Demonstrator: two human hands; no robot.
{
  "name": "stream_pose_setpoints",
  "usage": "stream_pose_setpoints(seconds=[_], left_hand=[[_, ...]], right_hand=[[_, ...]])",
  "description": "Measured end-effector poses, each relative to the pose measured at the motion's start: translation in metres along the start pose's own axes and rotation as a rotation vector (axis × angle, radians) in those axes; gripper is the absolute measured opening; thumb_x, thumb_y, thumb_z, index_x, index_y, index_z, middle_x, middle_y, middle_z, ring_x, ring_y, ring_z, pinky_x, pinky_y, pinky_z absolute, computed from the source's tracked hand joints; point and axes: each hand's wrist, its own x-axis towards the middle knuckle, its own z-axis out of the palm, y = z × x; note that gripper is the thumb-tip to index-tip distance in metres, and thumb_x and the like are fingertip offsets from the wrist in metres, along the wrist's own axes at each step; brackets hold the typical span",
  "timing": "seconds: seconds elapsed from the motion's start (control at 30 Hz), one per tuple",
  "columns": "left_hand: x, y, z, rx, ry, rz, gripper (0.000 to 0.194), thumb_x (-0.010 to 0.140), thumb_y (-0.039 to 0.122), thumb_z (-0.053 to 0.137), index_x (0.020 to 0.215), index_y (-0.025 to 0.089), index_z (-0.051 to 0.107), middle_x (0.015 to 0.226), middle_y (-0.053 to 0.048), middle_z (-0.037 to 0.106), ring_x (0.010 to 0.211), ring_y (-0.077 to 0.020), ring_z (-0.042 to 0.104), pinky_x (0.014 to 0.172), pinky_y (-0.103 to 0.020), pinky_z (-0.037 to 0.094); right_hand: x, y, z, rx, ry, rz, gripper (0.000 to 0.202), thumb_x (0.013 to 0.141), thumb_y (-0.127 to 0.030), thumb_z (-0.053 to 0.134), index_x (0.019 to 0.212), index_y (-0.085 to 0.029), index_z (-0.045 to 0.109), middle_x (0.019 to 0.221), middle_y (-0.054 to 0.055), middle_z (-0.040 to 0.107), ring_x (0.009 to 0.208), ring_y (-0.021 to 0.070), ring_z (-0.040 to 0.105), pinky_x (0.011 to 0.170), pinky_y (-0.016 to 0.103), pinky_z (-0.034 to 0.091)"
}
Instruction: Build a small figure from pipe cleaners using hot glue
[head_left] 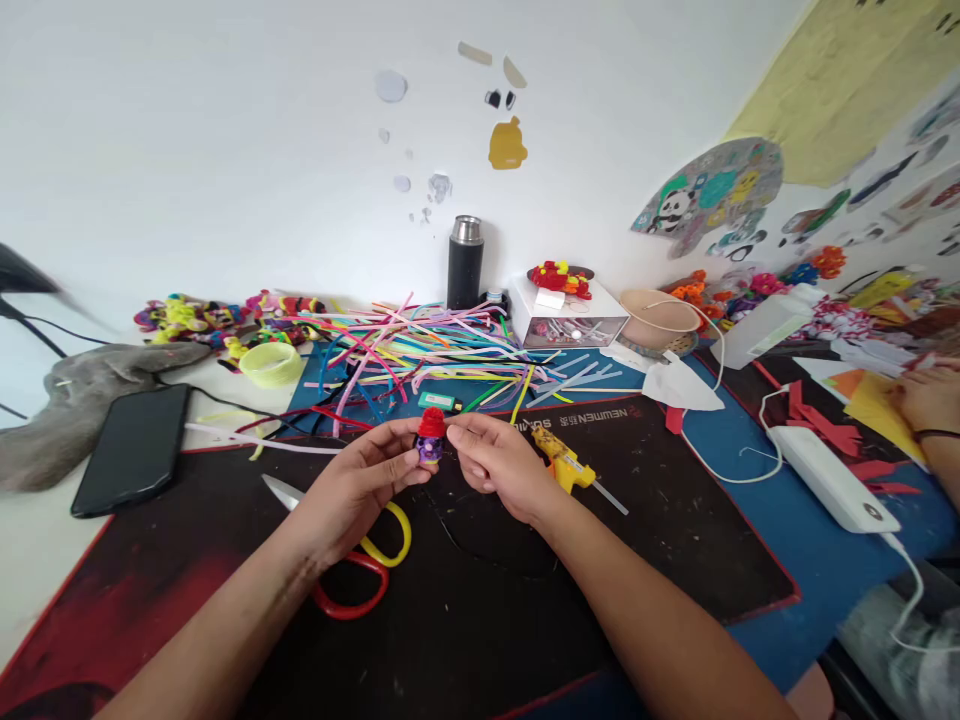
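A small pipe-cleaner figure [430, 447] with a red top and a purple body is held upright above the black desk mat [487, 640]. My left hand [367, 480] pinches its lower left side between thumb and fingers. On the other side, my right hand [495, 455] has its fingers curled, thumb and index pressed together at the figure's red top; whether they grip it or something thin is hard to see. Scissors [352, 588] with one red and one yellow handle lie partly under my left forearm. Just right of my right hand rests a yellow glue gun [571, 468] with a glue stick poking out.
Many colored pipe cleaners [420, 350] are heaped at the back, before a black thermos [465, 265] and a white box [566, 325]. A phone [133, 450] lies left, a white power strip [836, 480] right. Another person's hand [930, 395] is at the right edge.
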Motion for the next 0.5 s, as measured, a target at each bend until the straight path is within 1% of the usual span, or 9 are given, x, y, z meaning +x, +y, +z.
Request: stream_pose_setpoints(seconds=[0.13,0.3,0.4,0.5], left_hand=[[-0.0004,-0.0015,0.0022,0.07,-0.013,0.021,0.04,0.071,0.024,0.098,0.108,0.021,0.083,0.104,-0.007,0.08,0.088,-0.0166,0.075,0.079,-0.023,0.064],[-0.001,-0.0038,0.0013,0.159,-0.039,0.057,0.038,0.075,0.027,0.096,0.111,0.022,0.082,0.1,-0.006,0.078,0.088,-0.0176,0.074,0.08,-0.025,0.063],[-0.0011,-0.0045,-0.0007,0.144,-0.063,0.032,0.036,0.078,0.023,0.093,0.112,0.022,0.082,0.104,-0.006,0.078,0.09,-0.0179,0.075,0.082,-0.026,0.063],[-0.0017,-0.0034,-0.0033,0.082,-0.093,-0.026,0.038,0.077,0.015,0.091,0.114,0.024,0.082,0.115,-0.007,0.078,0.094,-0.019,0.076,0.085,-0.028,0.064]], right_hand=[[-0.0006,-0.0007,0.001,0.006,0.014,0.028,0.042,0.079,-0.047,0.087,0.102,-0.017,0.07,0.053,-0.012,0.041,0.045,0.0052,0.026,0.043,0.022,0.014],[-0.0008,-0.0007,0.0007,0.013,0.017,0.058,0.04,0.075,-0.041,0.09,0.099,-0.018,0.068,0.052,-0.012,0.041,0.043,0.0045,0.026,0.043,0.023,0.014],[-0.0007,-0.0009,0.0003,-0.005,0.006,0.056,0.038,0.077,-0.041,0.088,0.098,-0.017,0.067,0.052,-0.013,0.041,0.042,0.0042,0.026,0.043,0.023,0.013],[-0.0007,-0.0012,-0.0001,-0.025,0.004,0.055,0.036,0.078,-0.041,0.087,0.097,-0.017,0.067,0.053,-0.012,0.043,0.041,0.0039,0.026,0.043,0.024,0.012]])
